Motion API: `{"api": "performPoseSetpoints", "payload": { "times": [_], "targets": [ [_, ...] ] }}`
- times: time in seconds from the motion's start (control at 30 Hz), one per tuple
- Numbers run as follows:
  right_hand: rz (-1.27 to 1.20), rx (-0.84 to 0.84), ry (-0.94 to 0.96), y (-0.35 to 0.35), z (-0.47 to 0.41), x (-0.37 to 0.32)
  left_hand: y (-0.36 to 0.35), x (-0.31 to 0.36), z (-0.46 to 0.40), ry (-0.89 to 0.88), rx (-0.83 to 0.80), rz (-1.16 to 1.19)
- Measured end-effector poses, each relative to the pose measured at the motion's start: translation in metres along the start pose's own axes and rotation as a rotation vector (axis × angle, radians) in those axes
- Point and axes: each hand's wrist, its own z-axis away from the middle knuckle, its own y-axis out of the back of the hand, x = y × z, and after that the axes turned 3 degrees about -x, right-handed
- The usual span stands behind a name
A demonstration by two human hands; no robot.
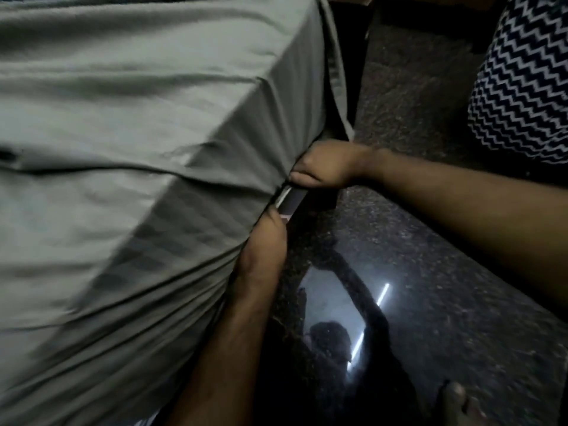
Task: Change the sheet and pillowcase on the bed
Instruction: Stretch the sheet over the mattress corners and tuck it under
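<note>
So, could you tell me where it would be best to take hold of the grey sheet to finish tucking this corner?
Probably the loose hem of the grey sheet at the mattress corner, from below on the floor side, where the right hand and left hand already hold it. The cloth hangs free there; the top lies stretched flat.

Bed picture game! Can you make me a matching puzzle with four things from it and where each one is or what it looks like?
Things:
1. sheet
2. right hand
3. floor
4. zigzag cloth

Descriptions:
A. dark, shiny and speckled, with a streak of light reflected in it
B. grey-green with faint stripes, pulled over the mattress corner
C. black and white, at the upper right edge
D. gripping the fabric at the corner of the bed

Pairs: 1-B, 2-D, 3-A, 4-C
</note>
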Motion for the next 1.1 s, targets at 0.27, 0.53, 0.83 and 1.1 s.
{"api": "performPoseSetpoints", "payload": {
  "times": [0.27,0.53,0.83,1.1],
  "targets": [
    [0.092,0.306,0.016,-0.030,0.075,0.019,-0.004,0.004,-0.014,-0.520,0.009,0.312],
    [0.002,0.232,-0.261,-0.030,0.073,0.032,-0.011,0.057,-0.046,-0.135,0.050,0.162],
    [0.212,-0.156,-0.165,0.020,0.019,0.036,-0.013,0.044,-0.037,0.136,0.036,0.167],
    [0.177,-0.333,-0.204,0.030,0.008,0.024,0.000,0.023,-0.027,-0.101,-0.097,0.085]
  ]
}}
